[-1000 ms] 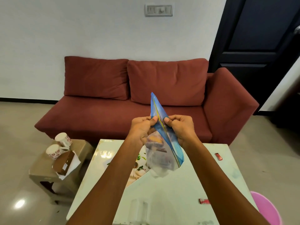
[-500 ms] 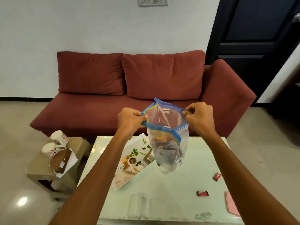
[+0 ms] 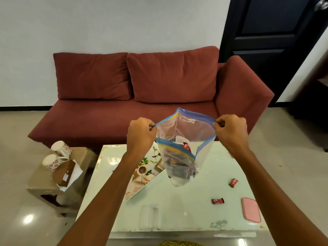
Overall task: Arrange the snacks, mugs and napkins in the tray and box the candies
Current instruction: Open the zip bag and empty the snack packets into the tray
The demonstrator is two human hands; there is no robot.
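A clear zip bag point(image 3: 181, 157) with a blue seal hangs above the table, its mouth pulled wide. My left hand point(image 3: 141, 134) pinches the left side of the rim and my right hand point(image 3: 230, 131) pinches the right side. Wrapped snacks lie in the bag's bottom. Under the bag a printed tray point(image 3: 143, 174) rests on the pale table point(image 3: 177, 206). Two red candies point(image 3: 218, 201) point(image 3: 233, 182) lie on the table's right part. A pink box lid point(image 3: 251, 212) sits near the right edge. Two white patterned mugs point(image 3: 61, 148) point(image 3: 51, 161) and white napkins point(image 3: 74, 174) sit on a side stool.
A red sofa point(image 3: 142, 96) stands behind the table. The low cardboard-coloured stool point(image 3: 46, 181) stands left of the table, with a brown packet point(image 3: 64, 172) on the napkins. A clear container point(image 3: 148, 217) rests near the table's front edge. A dark door point(image 3: 269, 32) is at back right.
The bag's seal went from pinched together to pulled wide apart, my hands spreading left and right. My view has tilted down, showing more of the table, the candies and the pink lid.
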